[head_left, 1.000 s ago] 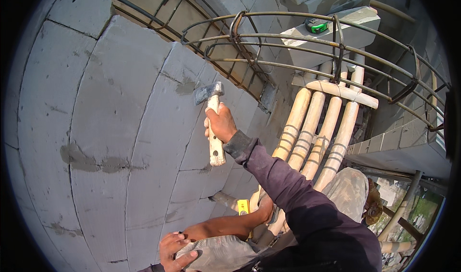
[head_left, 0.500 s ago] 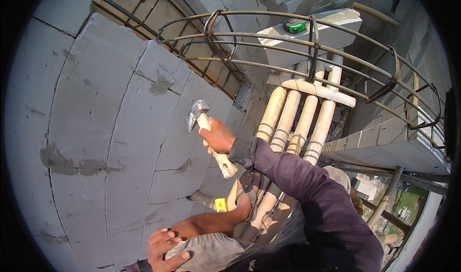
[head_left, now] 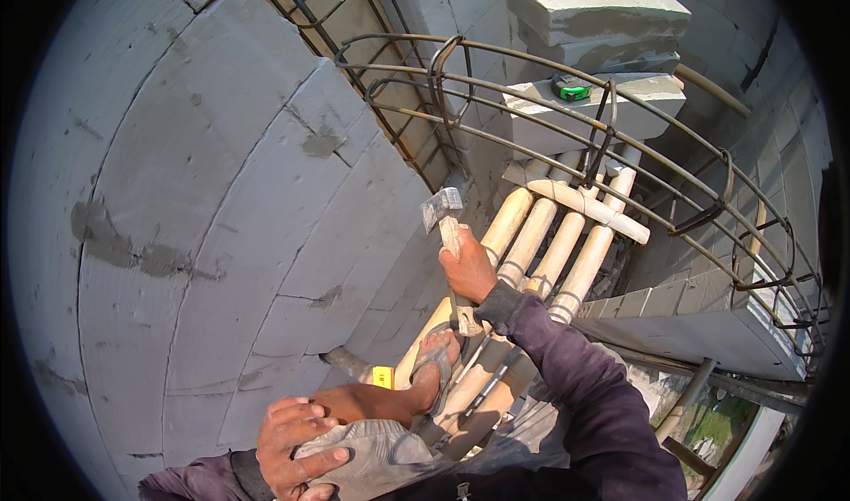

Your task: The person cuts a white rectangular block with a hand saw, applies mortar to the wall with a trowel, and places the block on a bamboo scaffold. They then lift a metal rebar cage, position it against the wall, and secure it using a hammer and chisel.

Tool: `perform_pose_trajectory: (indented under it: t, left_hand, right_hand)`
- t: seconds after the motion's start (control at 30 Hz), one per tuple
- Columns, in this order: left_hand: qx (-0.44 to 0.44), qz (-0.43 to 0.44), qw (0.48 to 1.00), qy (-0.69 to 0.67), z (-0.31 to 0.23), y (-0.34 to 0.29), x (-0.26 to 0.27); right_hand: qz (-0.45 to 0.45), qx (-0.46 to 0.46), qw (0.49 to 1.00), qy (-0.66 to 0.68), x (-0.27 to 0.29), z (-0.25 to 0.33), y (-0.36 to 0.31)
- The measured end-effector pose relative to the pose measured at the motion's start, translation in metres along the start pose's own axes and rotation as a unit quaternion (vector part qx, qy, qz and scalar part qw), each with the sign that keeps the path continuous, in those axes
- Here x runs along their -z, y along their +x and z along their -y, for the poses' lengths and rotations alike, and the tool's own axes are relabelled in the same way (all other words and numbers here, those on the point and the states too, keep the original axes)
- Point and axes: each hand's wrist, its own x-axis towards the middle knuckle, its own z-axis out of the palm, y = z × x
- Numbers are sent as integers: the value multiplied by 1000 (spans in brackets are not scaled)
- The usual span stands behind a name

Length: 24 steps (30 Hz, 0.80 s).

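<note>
My right hand [head_left: 469, 268] is closed around the pale wooden handle of a hammer [head_left: 441, 205]. Its grey metal head points up, and the handle's lower end hangs just over my foot [head_left: 432, 368], which wears a sandal. Spread over my bent knee, clothed in light grey cloth [head_left: 372, 443], is my left hand [head_left: 292, 443], holding nothing. Under my foot run several round wooden poles [head_left: 540, 244] side by side. Beside my shin lies a small yellow object [head_left: 382, 377], partly hidden.
A grey block wall [head_left: 177, 235] rises on the left. A curved rebar cage [head_left: 531, 67] arches ahead. Behind it a green and black tape measure [head_left: 571, 88] rests on stacked blocks [head_left: 602, 5]. At the lower right, green ground [head_left: 713, 430] shows far below.
My right hand has carried the hammer to the right, closer to the poles. The view has shifted, showing more of the stacked blocks. My left hand stays on the knee.
</note>
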Motion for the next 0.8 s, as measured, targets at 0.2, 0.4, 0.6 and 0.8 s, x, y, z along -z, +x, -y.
perform_pose_trajectory:
  t: [0.2, 0.4, 0.6, 0.8]
  left_hand:
    - [-49, 11, 998, -39, 7, -4, -1]
    - [-32, -14, 999, -4, 3, 2, 4]
    - [-46, 5, 998, -45, 35, 18, 0]
    - [47, 158, 979, -121, 67, 85, 11]
  right_hand:
    - [-55, 10, 991, 124, -34, 52, 60]
    - [0, -88, 941, 326, -40, 105, 58]
    - [27, -145, 923, 354, -49, 90, 52]
    - [18, -245, 877, 414, -53, 86, 48]
